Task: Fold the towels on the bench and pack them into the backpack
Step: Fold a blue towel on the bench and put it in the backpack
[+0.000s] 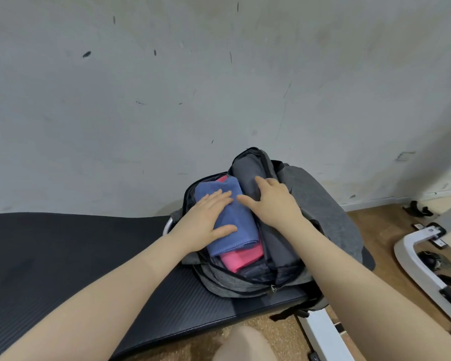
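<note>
A grey backpack (320,204) lies unzipped on the right end of the black padded bench (63,256). Inside its main compartment a folded blue towel (241,222) lies on top of a folded pink towel (241,257). My left hand (206,217) presses flat on the blue towel with straight fingers. My right hand (271,199) rests on the backpack's grey inner divider, fingers spread, with the thumb touching the blue towel's edge.
A scuffed grey wall (219,87) rises right behind the bench. White metal frame parts (414,259) of gym equipment stand on the wooden floor at the right. My knee (245,345) shows at the bottom edge.
</note>
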The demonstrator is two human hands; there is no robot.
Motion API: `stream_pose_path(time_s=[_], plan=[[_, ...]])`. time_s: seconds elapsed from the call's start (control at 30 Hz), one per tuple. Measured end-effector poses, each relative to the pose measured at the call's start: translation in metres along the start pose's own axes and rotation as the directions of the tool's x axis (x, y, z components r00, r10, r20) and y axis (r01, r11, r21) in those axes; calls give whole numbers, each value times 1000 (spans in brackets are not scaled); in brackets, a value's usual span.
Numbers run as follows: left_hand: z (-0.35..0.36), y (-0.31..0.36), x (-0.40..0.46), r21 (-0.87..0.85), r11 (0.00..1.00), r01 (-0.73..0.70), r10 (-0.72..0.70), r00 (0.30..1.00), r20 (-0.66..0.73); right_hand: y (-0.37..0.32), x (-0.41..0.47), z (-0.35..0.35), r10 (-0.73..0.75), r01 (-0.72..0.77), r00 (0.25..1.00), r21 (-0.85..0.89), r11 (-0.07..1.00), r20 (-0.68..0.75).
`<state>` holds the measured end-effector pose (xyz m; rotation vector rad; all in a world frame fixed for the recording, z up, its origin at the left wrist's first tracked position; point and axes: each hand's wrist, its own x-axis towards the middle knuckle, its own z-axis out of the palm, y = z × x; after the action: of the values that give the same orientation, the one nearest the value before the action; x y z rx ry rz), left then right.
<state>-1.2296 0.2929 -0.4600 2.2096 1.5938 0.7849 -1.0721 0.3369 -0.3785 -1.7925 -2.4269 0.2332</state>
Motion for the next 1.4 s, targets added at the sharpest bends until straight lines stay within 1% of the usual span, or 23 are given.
stream_pose_path(time_s=[0.07, 0.13, 0.2, 0.27, 0.3, 0.33, 0.4, 0.43, 0.47, 0.53, 0.6, 0.63, 0.7, 0.8, 0.9, 0.97, 1.03, 1.1, 1.13, 1.2, 1.27, 1.37, 1.4], plan=[[2, -6, -1, -67, 998, 18, -18, 1000, 1, 0, 13, 3, 65, -64, 997, -11, 998, 40], [8, -11, -1, -83, 996, 13, -13, 1000, 10, 4, 21, 9, 110, -109, 990, -9, 994, 91], [16, -15, -1, -37, 999, -5, 4, 1000, -4, 11, 24, 12, 121, -127, 986, 45, 991, 118], [22, -20, -4, 25, 999, 22, -21, 999, -24, 16, 25, 8, 106, -126, 981, 118, 985, 162], [24, -23, -5, 40, 998, 47, -46, 999, -28, 18, 26, 4, 96, -122, 975, 122, 985, 199], [25, -25, -6, 36, 996, 77, -76, 997, -21, 19, 27, 1, 89, -114, 967, 94, 989, 238], [25, -30, -8, -22, 991, 131, -131, 991, 4, 16, 27, 3, 88, -84, 955, -26, 996, 282], [25, -32, -9, -69, 987, 144, -143, 990, 18, 12, 25, 8, 90, -66, 958, -96, 993, 273], [24, -32, -10, -116, 983, 145, -142, 989, 35, 9, 21, 15, 87, -52, 968, -154, 987, 234], [22, -28, -11, -160, 978, 136, -126, 990, 71, 8, 11, 28, 67, -49, 994, -208, 977, 81], [20, -23, -10, -177, 975, 135, -118, 988, 104, 12, 6, 29, 28, -35, 998, -143, 989, -48], [20, -21, -9, -177, 976, 125, -108, 989, 101, 17, 6, 24, 22, -27, 997, -76, 997, -69], [19, -18, -6, -157, 983, 90, -80, 994, 68, 27, 8, 11, 2, 1, 997, 46, 999, -75], [20, -9, 1, -153, 984, 86, -82, 996, 34, 37, 11, -5, -38, 49, 995, 126, 991, -90], [23, 10, 14, -136, 990, 39, -43, 999, -32, 42, 17, -15, -30, 67, 985, 216, 974, -169], [28, 26, 28, -108, 994, -1, -13, 992, -127, 45, 20, -23, -32, 88, 972, 235, 968, -232], [38, 43, 42, -111, 994, 26, -48, 978, -205, 48, 21, -30, -39, 109, 960, 241, 964, -278], [53, 59, 57, -102, 989, 112, -133, 964, -232, 49, 17, -30, -57, 134, 950, 238, 962, -306], [58, 66, 64, -71, 987, 145, -158, 956, -246, 49, 15, -28, -73, 152, 947, 238, 959, -311], [59, 76, 81, -2, 984, 178, -173, 955, -240, 47, 11, -23, -92, 175, 946, 249, 953, -310], [51, 77, 91, -10, 979, 201, -200, 968, -150, 47, 9, -21, -69, 169, 946, 299, 939, -317], [46, 53, 78, -52, 994, 95, -101, 985, -142, 48, 7, -18, -25, 156, 947, 392, 907, -320], [44, 44, 67, -50, 994, 96, -103, 982, -159, 48, 6, -15, -29, 156, 950, 392, 906, -312]])
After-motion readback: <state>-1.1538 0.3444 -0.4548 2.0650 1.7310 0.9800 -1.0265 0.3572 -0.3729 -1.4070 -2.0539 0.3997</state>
